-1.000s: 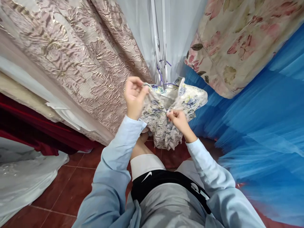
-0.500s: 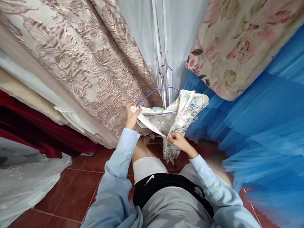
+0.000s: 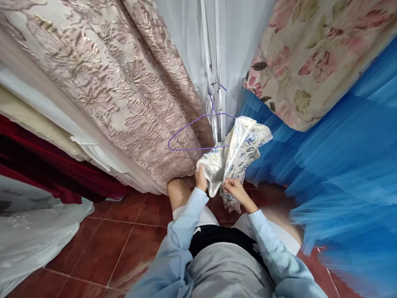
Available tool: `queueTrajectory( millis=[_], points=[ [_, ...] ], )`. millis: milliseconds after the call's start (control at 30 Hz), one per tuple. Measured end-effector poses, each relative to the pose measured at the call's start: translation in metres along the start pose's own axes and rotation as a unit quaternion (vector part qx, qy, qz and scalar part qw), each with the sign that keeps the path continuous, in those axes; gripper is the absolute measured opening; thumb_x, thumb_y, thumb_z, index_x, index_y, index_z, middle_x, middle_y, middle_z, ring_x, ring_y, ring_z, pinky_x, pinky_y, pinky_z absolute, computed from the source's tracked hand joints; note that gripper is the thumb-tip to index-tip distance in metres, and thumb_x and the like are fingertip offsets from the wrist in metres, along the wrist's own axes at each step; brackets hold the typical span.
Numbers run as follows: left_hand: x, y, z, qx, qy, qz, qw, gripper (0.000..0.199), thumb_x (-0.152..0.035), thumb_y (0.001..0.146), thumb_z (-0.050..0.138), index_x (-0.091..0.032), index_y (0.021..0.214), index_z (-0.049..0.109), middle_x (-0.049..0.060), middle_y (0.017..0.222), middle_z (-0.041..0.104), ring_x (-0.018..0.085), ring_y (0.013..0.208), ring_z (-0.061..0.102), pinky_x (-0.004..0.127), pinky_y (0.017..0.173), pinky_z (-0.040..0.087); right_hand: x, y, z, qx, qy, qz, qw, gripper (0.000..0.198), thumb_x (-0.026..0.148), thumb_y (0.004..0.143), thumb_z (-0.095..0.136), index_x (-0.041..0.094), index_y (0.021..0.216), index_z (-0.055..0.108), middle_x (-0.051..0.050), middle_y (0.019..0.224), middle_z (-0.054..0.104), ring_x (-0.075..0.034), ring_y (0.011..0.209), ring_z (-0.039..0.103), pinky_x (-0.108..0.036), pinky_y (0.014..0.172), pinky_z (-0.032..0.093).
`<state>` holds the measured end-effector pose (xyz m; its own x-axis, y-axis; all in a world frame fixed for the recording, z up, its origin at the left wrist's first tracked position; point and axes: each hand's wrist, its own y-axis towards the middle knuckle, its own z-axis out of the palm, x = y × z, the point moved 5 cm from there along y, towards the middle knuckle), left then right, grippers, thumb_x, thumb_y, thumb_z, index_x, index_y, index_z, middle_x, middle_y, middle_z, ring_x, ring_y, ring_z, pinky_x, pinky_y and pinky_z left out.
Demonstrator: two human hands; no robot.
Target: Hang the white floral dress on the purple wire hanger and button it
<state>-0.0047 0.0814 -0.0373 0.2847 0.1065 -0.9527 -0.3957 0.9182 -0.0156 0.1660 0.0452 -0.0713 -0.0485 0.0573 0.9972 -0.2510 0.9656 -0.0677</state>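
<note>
A small white floral garment point(image 3: 246, 147) with blue and green flowers hangs by its right shoulder on a purple wire hanger point(image 3: 186, 126). The hanger's left arm is bare. My left hand point(image 3: 201, 179) is closed on the garment's left part, below the hanger; its fingertips are partly hidden by cloth. Pinched in my right hand point(image 3: 236, 191) is the edge of the garment's opening, near the lower middle. The garment's lower end dangles behind my right hand.
The hanger's hook is at a white metal rack point(image 3: 218, 62). Pink brocade cloth point(image 3: 124, 91) hangs at left, with dark red fabric point(image 3: 46, 174) beyond it. Right are a floral cloth point(image 3: 297, 74) and blue tulle point(image 3: 335, 161). Red tiles point(image 3: 118, 248) cover the floor.
My left hand has moved right and down, drawing the garment's left shoulder off the hanger's left arm. My right hand has shifted only slightly, still pinching the edge.
</note>
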Motion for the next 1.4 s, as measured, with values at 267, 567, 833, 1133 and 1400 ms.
queueTrajectory(
  millis=[267,567,833,1133,1400],
  points=[
    [0.044,-0.067,0.082,0.263,0.241,0.015,0.934,0.052,-0.06,0.096,0.045,-0.017,0.072,0.059,0.005,0.066,0.058,0.022,0.072,0.06,0.037,0.081,0.051,-0.039,-0.014,-0.048,-0.112,-0.027,0.038,0.993,0.041,0.056,0.074,0.061,0.022,0.056,0.045,0.003,0.049,0.047,-0.013,0.052,0.041,-0.027,0.053,0.033],
    [0.054,-0.07,0.086,0.153,0.029,-0.133,0.979,0.068,-0.08,0.075,0.066,-0.014,0.09,0.069,0.012,0.086,0.071,0.027,0.084,0.067,0.039,0.083,0.053,-0.033,-0.04,-0.061,-0.186,-0.065,0.029,0.98,0.033,0.047,0.071,0.067,0.019,0.089,0.065,-0.007,0.077,0.068,-0.026,0.076,0.062,-0.04,0.074,0.052],
    [-0.055,-0.105,0.087,0.244,0.143,0.13,0.95,0.055,-0.063,0.098,0.048,-0.021,0.128,0.067,0.016,0.149,0.051,0.032,0.141,0.044,0.046,0.124,0.027,0.08,-0.056,-0.034,0.01,-0.045,-0.101,0.994,0.053,0.031,0.08,0.072,0.025,0.131,0.06,-0.01,0.133,0.065,-0.03,0.123,0.06,-0.044,0.11,0.045],
    [-0.039,-0.087,0.073,0.444,0.037,-0.037,0.894,0.06,-0.076,0.085,0.061,-0.021,0.111,0.061,0.009,0.109,0.065,0.026,0.109,0.061,0.036,0.1,0.048,0.141,-0.06,-0.046,0.173,-0.09,0.008,0.981,0.026,0.041,0.082,0.071,0.016,0.078,0.068,-0.002,0.071,0.067,-0.017,0.065,0.058,-0.027,0.06,0.05],
    [0.013,-0.078,0.044,0.44,0.143,-0.111,0.88,0.065,-0.077,0.068,0.075,-0.012,0.072,0.066,0.001,0.065,0.055,0.012,0.064,0.045,0.026,0.062,0.036,0.192,-0.046,-0.143,-0.027,-0.154,-0.062,0.986,0.02,0.034,0.079,0.071,0.017,0.07,0.076,-0.003,0.064,0.069,-0.016,0.054,0.056,-0.025,0.048,0.043]
  ],
)
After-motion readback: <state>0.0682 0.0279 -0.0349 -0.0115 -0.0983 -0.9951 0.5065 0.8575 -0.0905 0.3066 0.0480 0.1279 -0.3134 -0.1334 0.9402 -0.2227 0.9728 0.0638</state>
